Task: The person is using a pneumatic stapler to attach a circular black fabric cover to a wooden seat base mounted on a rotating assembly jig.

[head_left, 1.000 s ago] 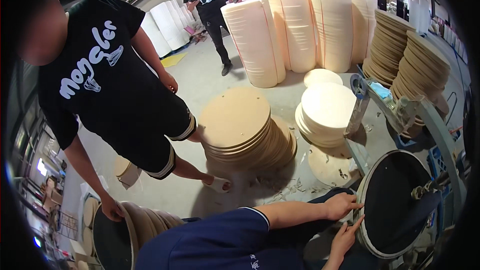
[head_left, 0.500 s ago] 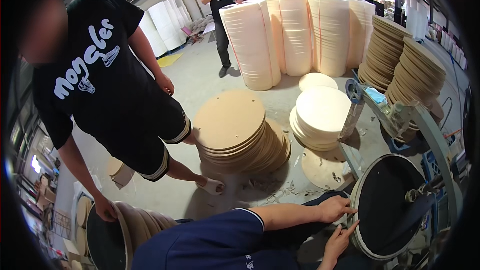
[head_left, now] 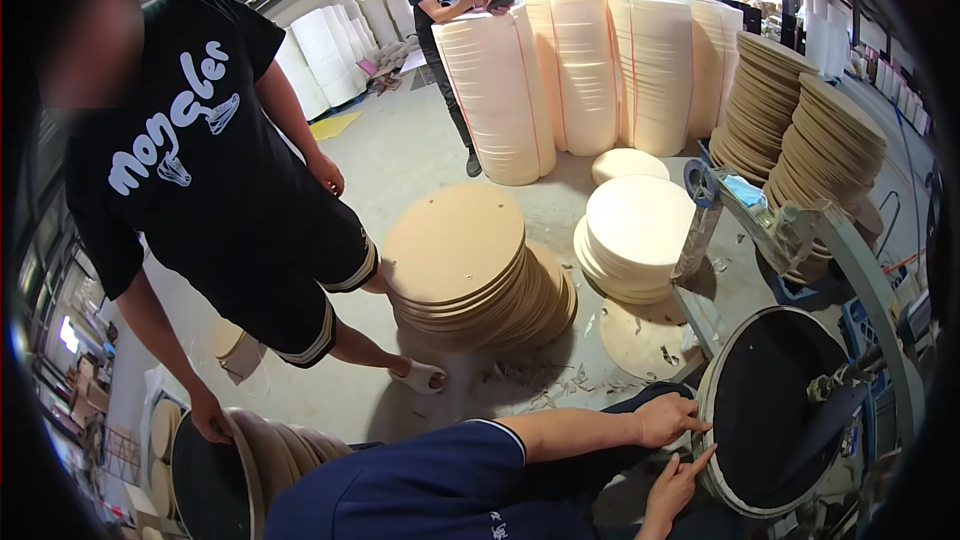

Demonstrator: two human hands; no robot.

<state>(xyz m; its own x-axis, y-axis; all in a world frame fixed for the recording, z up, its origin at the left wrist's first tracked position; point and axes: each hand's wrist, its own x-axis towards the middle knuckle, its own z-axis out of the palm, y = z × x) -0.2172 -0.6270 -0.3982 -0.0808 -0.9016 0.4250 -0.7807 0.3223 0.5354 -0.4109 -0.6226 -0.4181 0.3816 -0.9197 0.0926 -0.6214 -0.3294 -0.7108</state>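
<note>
At the lower right stands a round disc [head_left: 765,395] with a black face and a pale rim, tilted on edge. A metal shaft [head_left: 838,380] reaches its face from the right. My left hand [head_left: 667,419], reaching out of a navy sleeve, points a stretched finger onto the disc's near rim. Just below it, my right hand [head_left: 674,488] has its index finger stretched to the same rim, with the thumb apart. Neither hand grips anything that I can see. Part of the disc's lower edge is hard to make out in the dark.
A grey curved machine arm [head_left: 862,275] arches over the disc. Brown round boards [head_left: 455,240] and white discs [head_left: 640,225] stand stacked ahead. At left a person [head_left: 210,160] rests a hand on a black-faced disc [head_left: 208,480]. Another person [head_left: 455,0] stands behind wrapped rolls [head_left: 495,90].
Both my hands stay at the disc's rim, hardly moved. The view has shifted slightly. The person at the back has leaned and brought both hands toward the wrapped rolls.
</note>
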